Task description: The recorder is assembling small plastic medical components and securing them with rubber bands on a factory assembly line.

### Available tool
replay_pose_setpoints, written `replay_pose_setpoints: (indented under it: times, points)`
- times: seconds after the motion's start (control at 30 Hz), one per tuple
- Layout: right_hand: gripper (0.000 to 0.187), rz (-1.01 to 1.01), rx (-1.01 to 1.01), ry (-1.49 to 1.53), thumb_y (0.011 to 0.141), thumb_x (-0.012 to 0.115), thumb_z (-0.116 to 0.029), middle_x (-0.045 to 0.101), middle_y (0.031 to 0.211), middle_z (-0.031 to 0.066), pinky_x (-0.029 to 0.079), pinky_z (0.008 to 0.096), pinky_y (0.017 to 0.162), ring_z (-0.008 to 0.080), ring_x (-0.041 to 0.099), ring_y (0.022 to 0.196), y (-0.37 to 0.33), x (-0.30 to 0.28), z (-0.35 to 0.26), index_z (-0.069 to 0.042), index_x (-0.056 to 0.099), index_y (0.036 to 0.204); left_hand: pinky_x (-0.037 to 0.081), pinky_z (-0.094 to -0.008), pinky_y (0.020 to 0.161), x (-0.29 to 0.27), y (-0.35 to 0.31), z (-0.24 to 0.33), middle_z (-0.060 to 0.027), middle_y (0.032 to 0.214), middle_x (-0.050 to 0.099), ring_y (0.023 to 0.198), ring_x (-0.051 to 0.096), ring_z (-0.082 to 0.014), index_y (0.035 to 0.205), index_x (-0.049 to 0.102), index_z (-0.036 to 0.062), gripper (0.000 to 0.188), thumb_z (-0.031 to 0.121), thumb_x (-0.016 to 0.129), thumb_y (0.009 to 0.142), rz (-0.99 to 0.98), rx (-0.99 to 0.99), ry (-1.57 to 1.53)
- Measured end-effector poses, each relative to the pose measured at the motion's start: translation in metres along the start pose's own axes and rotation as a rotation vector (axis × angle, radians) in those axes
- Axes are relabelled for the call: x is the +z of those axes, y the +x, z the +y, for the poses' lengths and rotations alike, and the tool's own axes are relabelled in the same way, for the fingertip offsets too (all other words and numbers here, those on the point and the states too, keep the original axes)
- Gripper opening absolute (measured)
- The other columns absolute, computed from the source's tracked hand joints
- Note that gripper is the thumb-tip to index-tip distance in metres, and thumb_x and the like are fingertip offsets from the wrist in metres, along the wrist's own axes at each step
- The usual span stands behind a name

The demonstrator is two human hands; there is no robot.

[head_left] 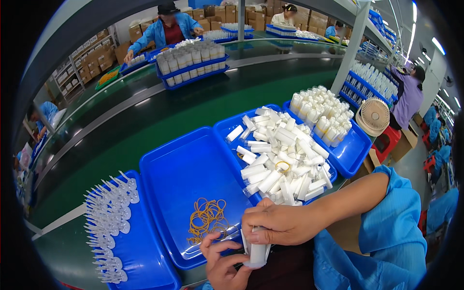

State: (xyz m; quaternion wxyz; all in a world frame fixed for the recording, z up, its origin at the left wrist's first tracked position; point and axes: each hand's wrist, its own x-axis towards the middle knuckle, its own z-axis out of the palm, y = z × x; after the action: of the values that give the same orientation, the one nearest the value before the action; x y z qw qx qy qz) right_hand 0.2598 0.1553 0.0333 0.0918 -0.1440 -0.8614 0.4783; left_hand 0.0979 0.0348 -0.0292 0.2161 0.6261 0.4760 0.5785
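Observation:
My right hand grips a small group of white tube-like pieces from above, close to my body. From the left, the thumb and fingers of my left hand close on the lower end of the same pieces. How many pieces are held cannot be made out, since my fingers cover part of them. Just beyond my left hand, a tangle of tan rubber bands lies in a blue tray. A heap of loose white tubes with clear ends fills the blue tray beyond my right hand.
Banded bundles of white tubes stand upright in a right-hand blue tray. Clear pointed plastic parts line a tray at left. Beyond runs a green conveyor with stacked full trays. A beige fan sits at right; co-workers surround the line.

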Motion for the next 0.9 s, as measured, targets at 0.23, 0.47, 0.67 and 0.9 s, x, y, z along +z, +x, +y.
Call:
replay_pose_setpoints:
  times: [0.23,0.47,0.67,0.9]
  points:
    - [0.035,0.308,0.127,-0.439,0.086,0.054,-0.037,0.059,0.098,0.014,0.047,0.0376,0.075,0.0288,0.059,0.086,0.042,-0.069,0.043,-0.004,0.062,0.096,0.028,-0.0482,0.098,-0.001,0.002,-0.01,-0.0125,0.1,0.058,0.116,0.041,-0.0354,0.082,0.051,0.0068,0.02,0.009,0.069,0.074,0.092,-0.072,-0.205]
    - [0.025,0.079,0.775,-0.829,0.071,0.067,-0.031,0.063,0.083,0.0096,0.047,0.0369,0.073,0.026,0.06,0.084,0.078,-0.114,0.11,-0.009,0.066,0.081,0.03,-0.0482,0.097,-0.001,-0.004,-0.002,-0.0118,0.104,0.057,0.118,0.04,-0.0358,0.082,0.052,0.0065,0.02,0.007,0.07,0.072,0.123,-0.127,-0.376]
    - [0.022,0.031,0.667,-0.904,0.067,0.07,-0.03,0.064,0.076,0.0067,0.044,0.0357,0.071,0.0232,0.06,0.082,0.085,-0.11,0.119,-0.011,0.066,0.076,0.031,-0.048,0.096,-0.01,-0.006,-0.008,-0.0102,0.099,0.056,0.117,0.04,-0.036,0.082,0.055,0.0062,0.024,-0.001,0.07,0.065,0.085,-0.037,-0.287]
    - [0.025,0.091,0.627,-0.875,0.064,0.071,-0.032,0.064,0.078,0.0045,0.04,0.0384,0.075,0.0225,0.059,0.08,0.08,-0.106,0.133,-0.011,0.064,0.078,0.033,-0.0479,0.094,-0.005,-0.003,-0.005,-0.0108,0.098,0.057,0.116,0.041,-0.036,0.081,0.056,0.0049,0.027,-0.005,0.071,0.062,0.023,-0.018,-0.291]
